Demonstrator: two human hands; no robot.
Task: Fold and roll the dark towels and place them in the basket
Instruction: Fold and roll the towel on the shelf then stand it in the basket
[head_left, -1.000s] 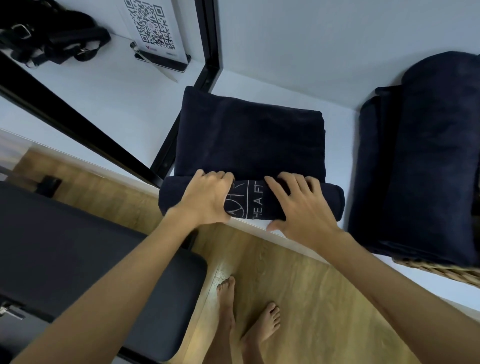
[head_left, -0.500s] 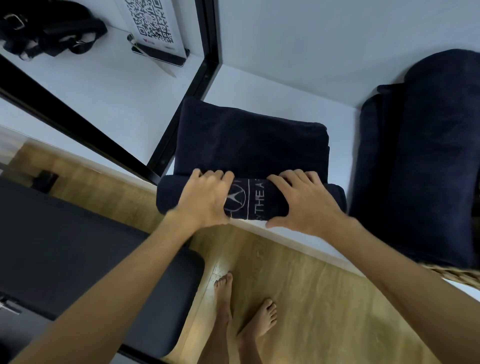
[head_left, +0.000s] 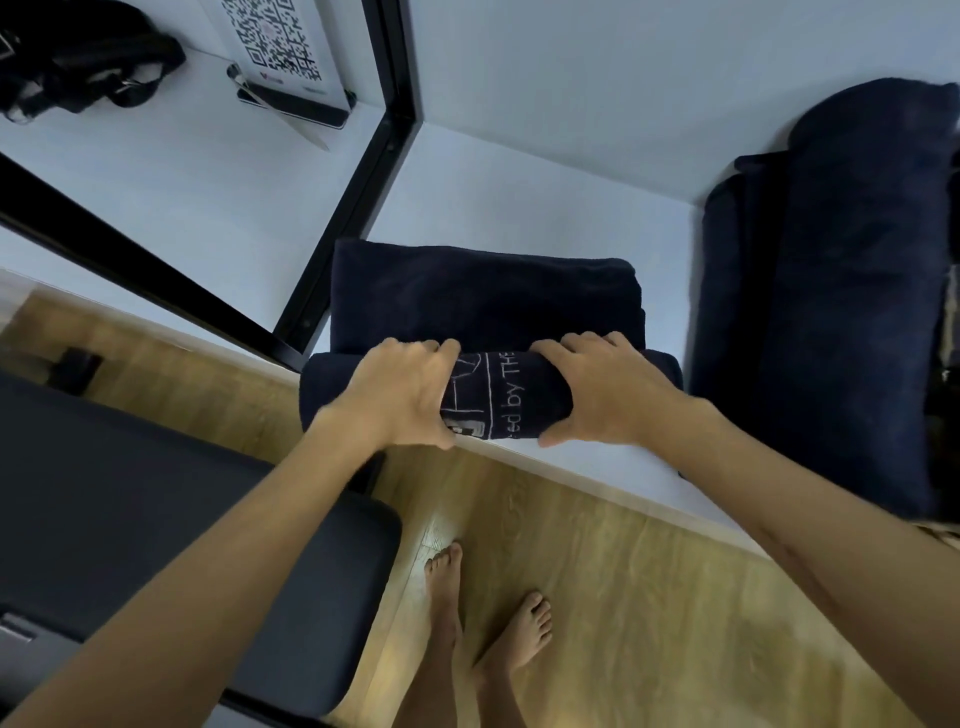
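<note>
Hands side by side, left hand (head_left: 402, 397) and right hand (head_left: 605, 395) both clamped around half-rolled towel (head_left: 488, 306).

Both arms reach forward, the left hand (head_left: 402, 395) and right hand (head_left: 605, 395) side by side, fingers curled downward.

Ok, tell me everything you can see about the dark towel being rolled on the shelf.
The dark towel looks like thick navy terry cloth. Its near part is wound into a roll lying along the front edge of the white shelf; the far part lies flat and folded behind it. Pale printed lettering and a line logo show on the roll between the hands. The left hand and right hand grip over the roll, fingers curled across its top.
</note>
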